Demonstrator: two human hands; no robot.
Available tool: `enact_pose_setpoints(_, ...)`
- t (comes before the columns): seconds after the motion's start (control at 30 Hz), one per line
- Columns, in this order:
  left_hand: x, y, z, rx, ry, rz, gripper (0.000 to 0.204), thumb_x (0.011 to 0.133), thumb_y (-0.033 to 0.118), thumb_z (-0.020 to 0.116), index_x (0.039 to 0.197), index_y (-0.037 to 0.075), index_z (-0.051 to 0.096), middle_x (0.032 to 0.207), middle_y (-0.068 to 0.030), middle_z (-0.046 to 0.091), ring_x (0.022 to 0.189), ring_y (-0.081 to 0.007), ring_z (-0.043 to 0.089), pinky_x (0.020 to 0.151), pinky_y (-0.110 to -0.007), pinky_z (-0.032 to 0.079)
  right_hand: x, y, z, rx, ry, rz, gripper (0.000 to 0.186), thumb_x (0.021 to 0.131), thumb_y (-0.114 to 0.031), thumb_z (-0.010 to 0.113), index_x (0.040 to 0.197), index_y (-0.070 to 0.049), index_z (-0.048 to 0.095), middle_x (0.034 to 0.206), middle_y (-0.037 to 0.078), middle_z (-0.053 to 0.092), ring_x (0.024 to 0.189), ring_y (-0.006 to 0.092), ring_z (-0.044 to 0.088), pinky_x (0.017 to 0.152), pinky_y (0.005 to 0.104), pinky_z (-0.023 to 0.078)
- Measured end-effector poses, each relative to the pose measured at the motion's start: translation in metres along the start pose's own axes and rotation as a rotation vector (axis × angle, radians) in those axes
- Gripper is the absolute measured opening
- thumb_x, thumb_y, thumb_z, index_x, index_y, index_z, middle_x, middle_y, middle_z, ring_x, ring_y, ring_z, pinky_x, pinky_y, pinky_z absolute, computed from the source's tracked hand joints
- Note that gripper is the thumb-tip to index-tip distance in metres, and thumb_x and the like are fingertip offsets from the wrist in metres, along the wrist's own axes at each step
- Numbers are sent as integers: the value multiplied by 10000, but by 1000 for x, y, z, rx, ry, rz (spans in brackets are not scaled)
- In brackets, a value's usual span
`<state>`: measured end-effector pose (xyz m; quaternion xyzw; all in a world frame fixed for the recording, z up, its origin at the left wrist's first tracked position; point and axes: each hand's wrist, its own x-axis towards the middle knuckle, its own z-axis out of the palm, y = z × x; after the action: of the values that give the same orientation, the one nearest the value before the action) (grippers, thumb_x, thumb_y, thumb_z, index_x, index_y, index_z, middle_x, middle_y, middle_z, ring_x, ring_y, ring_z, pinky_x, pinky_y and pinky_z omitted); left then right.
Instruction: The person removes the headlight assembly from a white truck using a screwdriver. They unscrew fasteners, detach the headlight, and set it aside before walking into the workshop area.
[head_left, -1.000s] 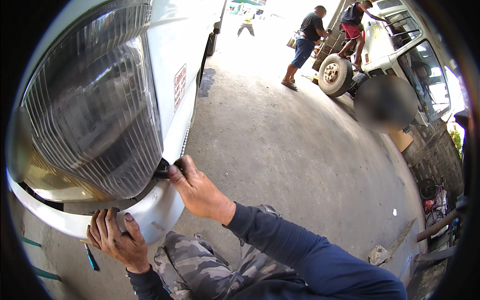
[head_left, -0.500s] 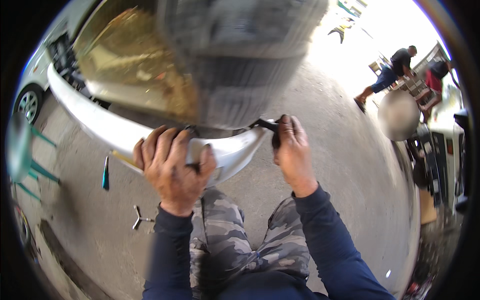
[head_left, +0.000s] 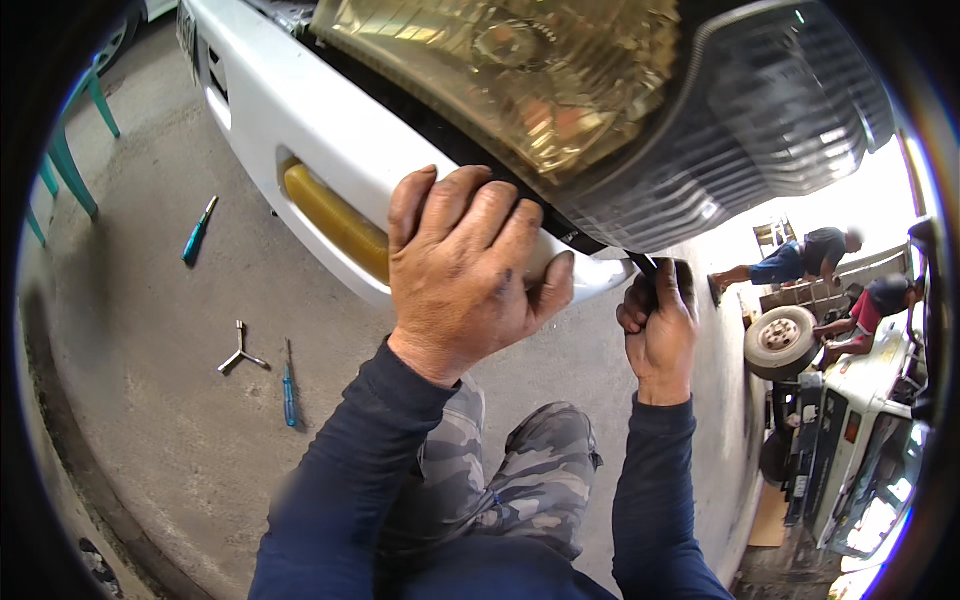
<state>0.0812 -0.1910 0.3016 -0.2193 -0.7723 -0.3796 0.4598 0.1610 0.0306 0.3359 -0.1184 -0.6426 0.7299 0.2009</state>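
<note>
Underfoot, a grey concrete floor [head_left: 160, 330] spreads across the workspace, scuffed and stained, with glaring daylight coming in at the far right. Over on that side stands a white truck [head_left: 870, 370], tipped sideways by the fisheye view, with a large tyre [head_left: 780, 342] in front of it. Near the tyre are a person in blue shorts [head_left: 800, 258] and a person in red [head_left: 875, 310].

Closest in, a white bumper [head_left: 310, 110] slants from the upper left down to just beyond the wearer's knees. Above it sit a yellowed headlight [head_left: 520, 90] and a ribbed clear corner lamp [head_left: 760, 120]. The two hands work apart at the bumper's near end: the left hand [head_left: 470, 260] grips it, fingers bent over the upper edge, while the right hand [head_left: 660, 330] pinches a slim black piece [head_left: 648, 268] at the tip, below the corner lamp.

Left of the left hand, an amber lamp [head_left: 335, 220] is set into the bumper. Green furniture legs [head_left: 75, 172] stand at the far left. Between them and the wearer lie a teal screwdriver [head_left: 195, 240], a blue screwdriver [head_left: 290, 395] and a Y-shaped socket wrench [head_left: 240, 355].
</note>
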Motion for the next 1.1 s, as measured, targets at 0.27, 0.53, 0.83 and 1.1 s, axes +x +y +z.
enact_pose_setpoints(0.27,-22,-29,-3,-90,18,18,384,778,428,774,1003,120,728,1024,-27,715,1093,-228,641,1090,-445,372,-6,19,6,-108,21,67,276,1071,-362,589,1107,-91,550,766,11,484,604,122,420,552,304,355)
enact_pose_setpoints(0.53,-10,-18,0,-69,-35,15,430,774,441,775,1034,108,696,1073,-21,703,1128,-209,621,1132,-434,348,5,31,5,-6,49,-181,102,1049,-167,611,1125,-117,563,866,11,546,714,131,467,654,308,404)
enact_pose_setpoints(0.83,5,2,7,-10,-83,37,384,798,435,769,1009,118,721,1061,-39,717,1124,-229,636,1106,-447,361,13,3,-22,8,132,-17,260,1094,-233,549,1220,-10,592,779,24,519,616,115,438,562,285,396)
enact_pose_setpoints(1.1,16,28,10,12,-99,64,416,768,394,790,1039,87,724,1074,-70,729,1150,-266,642,1112,-469,355,16,-24,-51,22,5,14,317,1113,-303,503,1176,-6,595,801,42,575,634,100,502,570,275,436)
